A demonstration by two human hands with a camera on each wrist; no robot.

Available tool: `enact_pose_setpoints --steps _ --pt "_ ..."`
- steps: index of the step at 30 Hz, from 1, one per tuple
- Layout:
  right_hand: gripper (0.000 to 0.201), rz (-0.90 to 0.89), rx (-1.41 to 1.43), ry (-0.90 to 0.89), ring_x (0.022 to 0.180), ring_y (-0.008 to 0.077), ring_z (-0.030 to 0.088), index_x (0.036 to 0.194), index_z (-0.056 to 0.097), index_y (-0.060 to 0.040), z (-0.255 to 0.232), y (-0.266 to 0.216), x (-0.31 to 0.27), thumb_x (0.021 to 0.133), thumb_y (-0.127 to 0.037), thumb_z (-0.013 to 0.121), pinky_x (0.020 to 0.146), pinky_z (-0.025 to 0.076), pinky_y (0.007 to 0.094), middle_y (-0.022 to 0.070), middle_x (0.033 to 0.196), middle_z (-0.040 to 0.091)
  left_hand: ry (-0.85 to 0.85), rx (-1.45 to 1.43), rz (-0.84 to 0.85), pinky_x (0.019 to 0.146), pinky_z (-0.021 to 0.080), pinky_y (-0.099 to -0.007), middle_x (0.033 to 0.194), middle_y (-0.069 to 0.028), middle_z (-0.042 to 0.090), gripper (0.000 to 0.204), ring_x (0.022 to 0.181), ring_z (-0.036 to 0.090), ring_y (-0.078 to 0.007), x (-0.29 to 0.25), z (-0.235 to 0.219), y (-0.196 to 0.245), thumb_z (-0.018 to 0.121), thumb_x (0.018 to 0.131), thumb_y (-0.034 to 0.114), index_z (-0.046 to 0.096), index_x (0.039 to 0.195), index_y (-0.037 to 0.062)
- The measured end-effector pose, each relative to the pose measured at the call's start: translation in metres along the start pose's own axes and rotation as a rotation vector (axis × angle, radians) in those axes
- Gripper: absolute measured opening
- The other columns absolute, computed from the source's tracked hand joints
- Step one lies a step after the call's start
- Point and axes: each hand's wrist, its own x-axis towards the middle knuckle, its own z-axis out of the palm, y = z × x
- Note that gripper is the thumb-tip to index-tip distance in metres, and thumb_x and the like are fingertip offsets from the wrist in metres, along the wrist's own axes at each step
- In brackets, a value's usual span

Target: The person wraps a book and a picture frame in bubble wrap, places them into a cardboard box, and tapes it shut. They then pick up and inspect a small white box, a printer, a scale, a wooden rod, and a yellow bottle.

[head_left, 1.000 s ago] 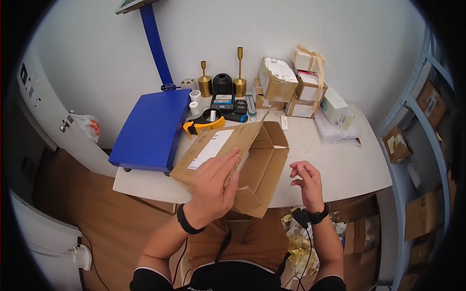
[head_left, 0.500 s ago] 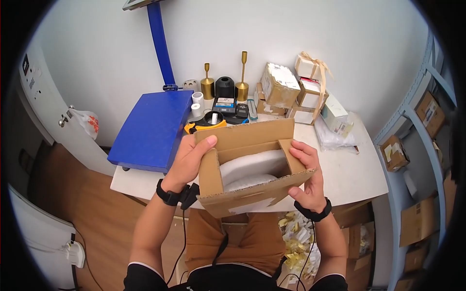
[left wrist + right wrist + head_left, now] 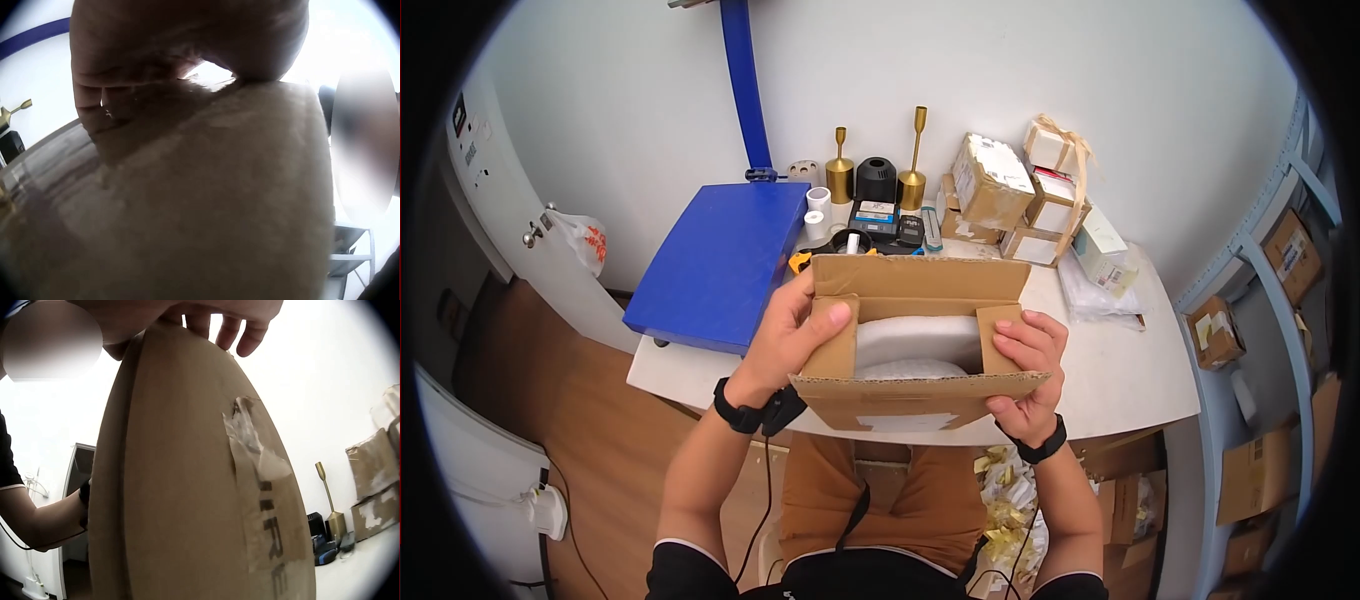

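Observation:
Both hands hold an open cardboard box (image 3: 830, 402) at the front of the table, its opening facing up toward the head camera. My left hand (image 3: 785, 335) grips the left end, thumb over the short flap. At the opposite end my right hand (image 3: 1032, 365) has its fingers over the right flap and the thumb by the front edge. Inside lies a white padded slab (image 3: 920, 338), with a pale wrapped item in front of it, partly hidden by the front flap. Torn tape (image 3: 256, 440) and printed letters mark one side in the right wrist view.
A blue platform scale (image 3: 710, 265) occupies the table's left. Behind the box stand gold candle holders (image 3: 840, 180), white rolls (image 3: 818, 203) and black devices (image 3: 875, 215). Taped parcels (image 3: 992, 180) are stacked at the back right. Blue shelving (image 3: 1250, 265) runs along the right side.
The box was tipped sideways with only the left hand on it and the right hand free. Both hands now hold it opening upward, more level than half a second ago.

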Motion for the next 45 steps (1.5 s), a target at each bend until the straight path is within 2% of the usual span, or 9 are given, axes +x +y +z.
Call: enact_pose_setpoints --steps 7,12,16,25,27,31,33,40,45 --pt "0.058 0.006 -0.002 0.038 0.117 0.0374 0.051 0.109 0.071 -0.0034 0.004 0.000 0.002 0.091 -0.058 0.060 0.102 0.042 0.0474 0.0116 0.117 0.069 0.090 -0.314 -0.134 0.103 0.045 -0.0319 0.135 -0.0106 0.058 0.062 0.123 0.056 -0.0165 -0.009 0.015 0.003 0.062 0.090 0.013 0.042 0.147 0.0014" --pt "0.063 0.073 0.255 0.072 0.111 0.0361 0.055 0.094 0.072 -0.0013 0.012 0.000 0.013 0.102 -0.056 0.040 0.097 0.044 0.0458 0.0132 0.102 0.072 0.035 -0.203 0.077 0.106 0.042 -0.0341 0.133 -0.0146 0.060 0.038 0.124 0.056 -0.0206 0.002 0.009 0.000 0.057 0.084 0.000 0.065 0.122 0.0009" --pt "0.058 0.211 0.318 0.104 0.112 0.0347 0.055 0.092 0.069 0.0004 0.018 -0.008 0.016 0.102 -0.051 0.045 0.096 0.044 0.0424 0.0139 0.095 0.070 0.083 -0.233 0.088 0.106 0.042 -0.0374 0.130 -0.0198 0.061 0.027 0.125 0.055 -0.0268 0.003 0.007 -0.010 0.057 0.079 -0.001 0.073 0.101 -0.0013" --pt "0.061 0.321 0.533 0.394 0.111 0.0197 0.050 0.138 0.039 -0.0021 0.032 -0.007 0.001 0.091 -0.033 0.061 0.100 0.040 0.0367 0.0130 0.129 0.049 0.048 -0.154 0.214 0.107 0.037 -0.0375 0.129 -0.0237 0.060 0.034 0.122 0.054 -0.0291 -0.001 0.008 -0.011 0.050 0.084 0.014 0.074 0.099 -0.0043" --pt "0.062 0.324 0.419 0.352 0.115 0.0206 0.050 0.139 0.044 -0.0010 0.030 -0.006 -0.001 0.088 -0.032 0.059 0.103 0.039 0.0372 0.0133 0.137 0.045 0.070 -0.214 0.209 0.109 0.035 -0.0406 0.128 -0.0274 0.058 0.047 0.123 0.052 -0.0333 -0.002 0.010 -0.010 0.051 0.082 0.036 0.072 0.091 -0.0054" --pt "0.057 0.356 0.307 0.328 0.121 0.0300 0.050 0.133 0.055 0.0051 0.024 -0.017 0.016 0.086 -0.028 0.053 0.110 0.033 0.0422 0.0179 0.139 0.049 0.088 -0.134 0.205 0.110 0.033 -0.0416 0.128 -0.0261 0.058 0.040 0.124 0.052 -0.0329 -0.006 0.013 -0.011 0.054 0.081 0.030 0.072 0.089 -0.0044" --pt "0.056 0.310 0.256 0.068 0.130 0.0357 0.046 0.128 0.062 0.0066 0.015 -0.015 0.020 0.087 -0.027 0.045 0.114 0.030 0.0458 0.0207 0.138 0.055 0.104 -0.089 0.196 0.110 0.033 -0.0420 0.129 -0.0251 0.058 0.033 0.124 0.052 -0.0323 -0.007 0.012 -0.014 0.058 0.080 0.026 0.071 0.087 -0.0032" --pt "0.055 0.278 0.281 -0.091 0.138 0.0395 0.042 0.129 0.063 0.0065 0.003 -0.014 0.034 0.089 -0.025 0.042 0.118 0.027 0.0470 0.0209 0.139 0.057 0.068 -0.111 0.183 0.108 0.034 -0.0393 0.127 -0.0223 0.060 0.029 0.119 0.053 -0.0279 -0.009 0.007 -0.016 0.058 0.077 0.019 0.072 0.090 -0.0020" --pt "0.056 0.264 0.274 -0.297 0.136 0.0385 0.044 0.134 0.060 0.0048 -0.015 -0.017 0.043 0.088 -0.027 0.064 0.115 0.032 0.0464 0.0214 0.143 0.053 0.056 -0.059 0.185 0.109 0.032 -0.0400 0.128 -0.0210 0.058 0.027 0.120 0.051 -0.0273 -0.010 0.006 -0.016 0.057 0.079 0.020 0.072 0.088 -0.0011"
